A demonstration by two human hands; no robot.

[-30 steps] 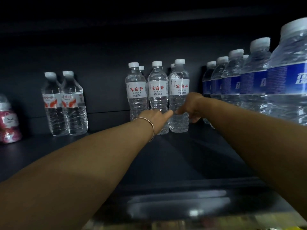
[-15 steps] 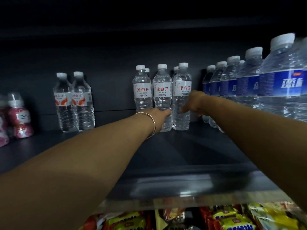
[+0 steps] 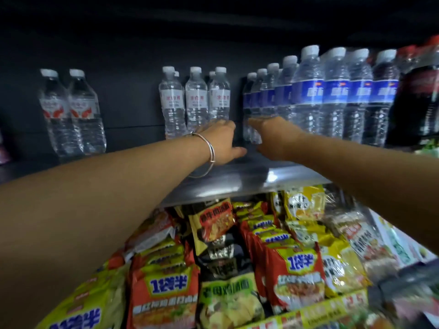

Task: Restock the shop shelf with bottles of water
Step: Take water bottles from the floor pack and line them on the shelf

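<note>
Three white-label water bottles (image 3: 196, 103) stand in a front row at the back of the dark shelf (image 3: 237, 184), with more behind them. My left hand (image 3: 221, 143), a bangle on its wrist, reaches to the base of the rightmost one, thumb spread to the right; its fingertips are hidden. To the right runs a row of several blue-label water bottles (image 3: 306, 96). My right hand (image 3: 273, 136) stretches toward the rearmost of these, fingers extended against its lower part. Neither hand carries a bottle.
Two red-and-white-label bottles (image 3: 71, 112) stand at the shelf's left. Dark drink bottles (image 3: 418, 96) stand at the far right. Below the shelf edge lie several packs of instant noodles (image 3: 237, 269). Bare shelf lies in front of the white-label bottles.
The view has pulled back and down, so the noodle shelf below now shows. My right hand has shifted from the white-label bottle to the blue-label row. My left hand stays at the white-label bottles.
</note>
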